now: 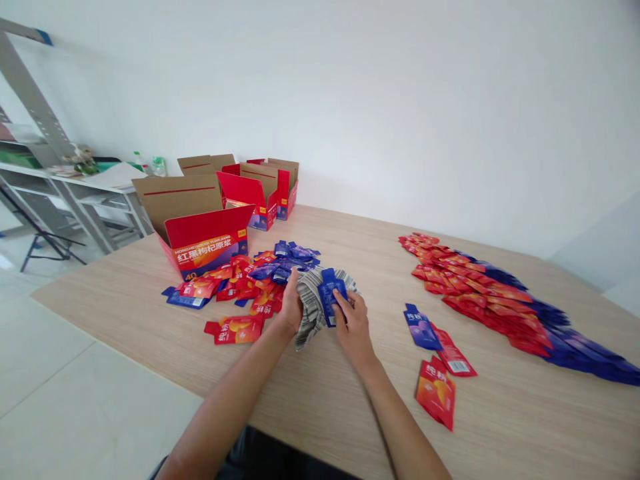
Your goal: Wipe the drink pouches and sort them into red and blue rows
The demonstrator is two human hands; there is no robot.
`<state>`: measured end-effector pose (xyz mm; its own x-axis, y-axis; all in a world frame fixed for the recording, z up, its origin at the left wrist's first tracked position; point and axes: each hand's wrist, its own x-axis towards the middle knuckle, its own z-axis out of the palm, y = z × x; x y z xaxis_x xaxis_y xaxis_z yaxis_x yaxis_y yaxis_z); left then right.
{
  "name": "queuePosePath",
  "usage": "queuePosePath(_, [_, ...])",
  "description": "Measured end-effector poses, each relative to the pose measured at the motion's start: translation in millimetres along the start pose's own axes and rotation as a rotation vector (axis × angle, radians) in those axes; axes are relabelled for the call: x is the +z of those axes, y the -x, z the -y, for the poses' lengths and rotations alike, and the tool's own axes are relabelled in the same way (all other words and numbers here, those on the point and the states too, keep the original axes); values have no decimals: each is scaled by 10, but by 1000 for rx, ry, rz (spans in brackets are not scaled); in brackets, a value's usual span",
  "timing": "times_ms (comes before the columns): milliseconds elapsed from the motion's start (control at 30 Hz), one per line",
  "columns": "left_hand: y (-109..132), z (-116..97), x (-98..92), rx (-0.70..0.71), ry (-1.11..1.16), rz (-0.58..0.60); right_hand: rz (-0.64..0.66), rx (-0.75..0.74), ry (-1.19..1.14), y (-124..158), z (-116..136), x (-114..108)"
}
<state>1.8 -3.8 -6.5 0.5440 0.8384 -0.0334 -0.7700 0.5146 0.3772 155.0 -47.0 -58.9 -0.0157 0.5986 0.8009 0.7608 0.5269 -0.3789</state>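
My left hand (292, 308) is closed on a grey striped cloth (311, 308), bunched up above the table. In my right hand (354, 327) is a blue pouch (330, 293) with a notched top, pinched between thumb and fingers and lying against the cloth. Left of the hands spreads a loose pile of red pouches (245, 277) and blue pouches (287, 260). A single red pouch (237, 329) lies apart at the pile's near side. To the right of my right hand are a blue pouch (423, 328) and two red pouches (436, 392), one partly under the blue one.
An open red carton (205, 240) stands behind the pile, with more open cartons (260, 193) farther back. Long overlapping rows of red pouches (480, 293) and blue pouches (590, 350) cover the table's right side. A white wall (400, 100) rises behind the table.
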Motion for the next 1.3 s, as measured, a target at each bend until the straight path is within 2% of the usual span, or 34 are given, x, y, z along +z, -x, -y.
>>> queuePosePath(133, [49,97,81,-88,-17,33,-72,-47,123,-11,18,-44])
queuePosePath(333, [64,241,84,-159,-43,51,-102,-9,168,-45,66,-114])
queuePosePath(533, [61,285,89,-132,-37,33,-66,-53,186,-54,48,-132])
queuePosePath(700, [59,241,82,-95,-16,30,79,-169,157,-55,42,-145])
queuePosePath(900, [19,43,19,78,-3,-45,197,-245,93,-23,137,-109])
queuePosePath(1033, [5,-46,25,178,-7,-56,217,-264,56,-5,188,-70])
queuePosePath(1167, [33,-29,104,161,-1,-77,192,-242,58,17,195,-38])
queuePosePath(1300, [58,121,132,62,1,-65,152,-208,48,42,191,-33])
